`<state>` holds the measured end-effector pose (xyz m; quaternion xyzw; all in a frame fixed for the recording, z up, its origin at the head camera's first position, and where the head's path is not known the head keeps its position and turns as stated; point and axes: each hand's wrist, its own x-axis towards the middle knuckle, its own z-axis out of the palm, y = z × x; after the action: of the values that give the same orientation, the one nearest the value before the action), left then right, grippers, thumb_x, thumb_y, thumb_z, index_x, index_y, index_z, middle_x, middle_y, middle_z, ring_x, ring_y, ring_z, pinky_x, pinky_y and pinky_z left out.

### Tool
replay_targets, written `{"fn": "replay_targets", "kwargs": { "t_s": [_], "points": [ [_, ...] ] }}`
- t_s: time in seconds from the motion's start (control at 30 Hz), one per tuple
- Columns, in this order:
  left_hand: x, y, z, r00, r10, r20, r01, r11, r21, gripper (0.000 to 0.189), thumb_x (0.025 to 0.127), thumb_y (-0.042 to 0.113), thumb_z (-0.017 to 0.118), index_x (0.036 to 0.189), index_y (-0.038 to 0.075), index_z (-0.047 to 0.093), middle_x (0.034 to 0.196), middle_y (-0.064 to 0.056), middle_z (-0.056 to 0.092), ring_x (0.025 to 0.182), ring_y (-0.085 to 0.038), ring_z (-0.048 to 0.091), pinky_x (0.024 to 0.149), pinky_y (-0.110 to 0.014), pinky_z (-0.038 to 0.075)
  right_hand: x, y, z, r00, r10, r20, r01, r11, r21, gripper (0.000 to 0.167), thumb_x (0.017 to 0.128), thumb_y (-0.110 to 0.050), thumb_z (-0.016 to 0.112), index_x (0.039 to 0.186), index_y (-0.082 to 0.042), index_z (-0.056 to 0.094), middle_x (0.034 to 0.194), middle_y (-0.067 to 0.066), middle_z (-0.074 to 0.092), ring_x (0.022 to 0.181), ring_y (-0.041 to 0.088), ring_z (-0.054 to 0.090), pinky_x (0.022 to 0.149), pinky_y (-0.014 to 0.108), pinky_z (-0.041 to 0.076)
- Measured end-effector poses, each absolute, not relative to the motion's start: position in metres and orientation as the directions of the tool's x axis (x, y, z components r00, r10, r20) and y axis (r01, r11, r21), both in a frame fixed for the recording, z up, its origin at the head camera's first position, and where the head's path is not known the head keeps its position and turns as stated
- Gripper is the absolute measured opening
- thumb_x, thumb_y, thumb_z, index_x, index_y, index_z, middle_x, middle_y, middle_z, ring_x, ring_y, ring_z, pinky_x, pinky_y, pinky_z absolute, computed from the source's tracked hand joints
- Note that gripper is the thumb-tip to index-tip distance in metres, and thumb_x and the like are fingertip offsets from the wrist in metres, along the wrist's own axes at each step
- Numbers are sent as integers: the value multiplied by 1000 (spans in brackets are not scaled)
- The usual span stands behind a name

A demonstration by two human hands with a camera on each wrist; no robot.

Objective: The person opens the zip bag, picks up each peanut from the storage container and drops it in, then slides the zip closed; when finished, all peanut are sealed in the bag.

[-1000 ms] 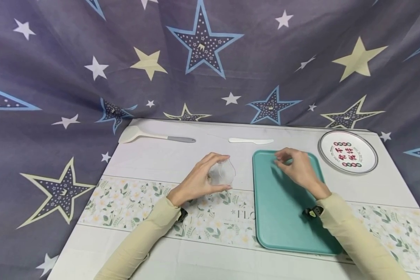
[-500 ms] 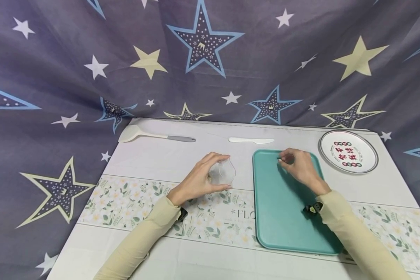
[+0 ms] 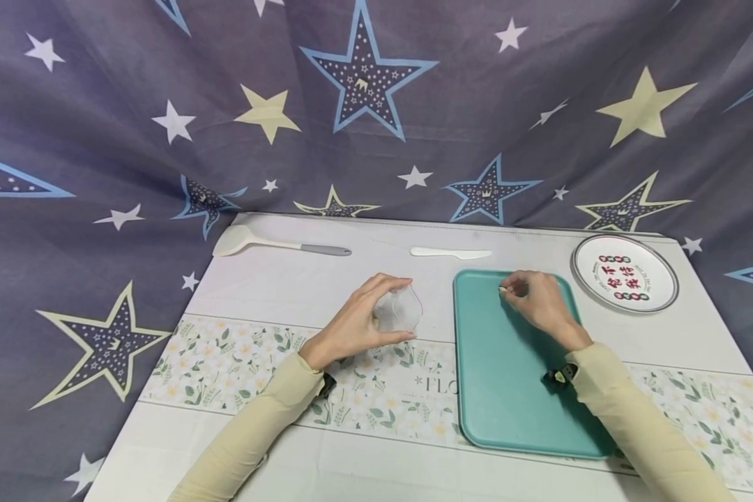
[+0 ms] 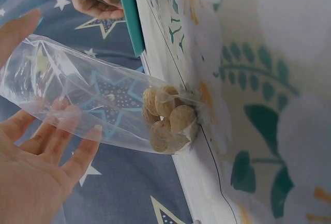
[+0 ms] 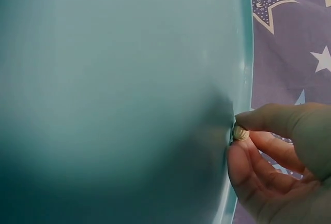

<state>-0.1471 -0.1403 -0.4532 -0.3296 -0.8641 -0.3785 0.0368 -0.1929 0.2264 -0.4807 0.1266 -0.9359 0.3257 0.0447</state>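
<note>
My left hand (image 3: 348, 325) holds a clear plastic bag (image 4: 77, 84) upright by its sides, thumb across from the fingers, over the flowered band of the tablecloth. Several rounded tan nuts (image 4: 170, 118) lie at the bag's bottom, visible in the left wrist view. Between thumb and fingertips, my right hand (image 3: 535, 298) pinches a small tan ridged piece that looks like a peanut in its shell (image 5: 240, 133). That hand is over the far part of the green tray (image 3: 502, 390). Its fingers hide much of the piece; contact with the tray cannot be made out.
Along the table's far side lie a cream spoon-like utensil with a grey handle (image 3: 326, 249) and a white knife (image 3: 450, 253). Right of the tray stands a white plate (image 3: 655, 275) with red lettering. A starry curtain (image 3: 364, 174) hangs behind the table.
My right hand has shifted slightly right over the tray, and the small tan piece now shows at its fingertips. The left hand and the bag stay in place.
</note>
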Motion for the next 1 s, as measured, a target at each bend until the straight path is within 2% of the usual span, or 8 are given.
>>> {"fn": "replay_targets", "kwargs": {
  "t_s": [0.1, 0.27, 0.63, 0.83, 1.0],
  "points": [
    [-146, -140, -453, -783, 540, 309, 594, 498, 632, 86, 81, 42, 91, 152, 16, 51, 144, -2, 58, 133, -16, 55, 112, -41, 51, -192, 224, -480, -964, -205, 168, -266, 755, -599, 12, 93, -5, 75, 103, 1, 77, 92, 19, 79, 82, 33, 75, 74, 43, 60],
    [-146, -141, -453, -783, 538, 312, 595, 504, 626, 86, 80, 42, 91, 152, 17, 51, 143, -1, 58, 133, -15, 55, 112, -40, 51, -187, 216, -476, -961, -209, 180, -276, 742, -610, 12, 93, -6, 76, 103, 1, 78, 91, 18, 79, 81, 32, 75, 72, 35, 59],
    [-147, -140, -455, -773, 544, 328, 607, 483, 631, 86, 80, 41, 91, 151, 12, 52, 143, -8, 60, 132, -17, 56, 113, -41, 50, -172, 182, -461, -920, -252, 299, -388, 687, -615, 9, 91, -5, 78, 99, -1, 77, 88, 13, 78, 75, 27, 75, 72, 46, 63],
    [-146, -140, -454, -779, 541, 318, 600, 493, 631, 86, 80, 43, 91, 152, 17, 51, 143, -3, 59, 133, -15, 55, 113, -41, 50, -162, 161, -451, -899, -282, 335, -436, 649, -623, 10, 90, -7, 79, 99, -4, 77, 88, 10, 78, 74, 22, 74, 67, 36, 64],
    [-147, -140, -455, -777, 544, 317, 601, 489, 632, 85, 81, 43, 90, 152, 17, 51, 144, -3, 59, 133, -15, 55, 113, -41, 50, -152, 142, -444, -880, -318, 353, -475, 608, -636, 8, 91, -9, 79, 99, -7, 78, 89, 6, 77, 75, 16, 72, 64, 27, 62]
  ]
}}
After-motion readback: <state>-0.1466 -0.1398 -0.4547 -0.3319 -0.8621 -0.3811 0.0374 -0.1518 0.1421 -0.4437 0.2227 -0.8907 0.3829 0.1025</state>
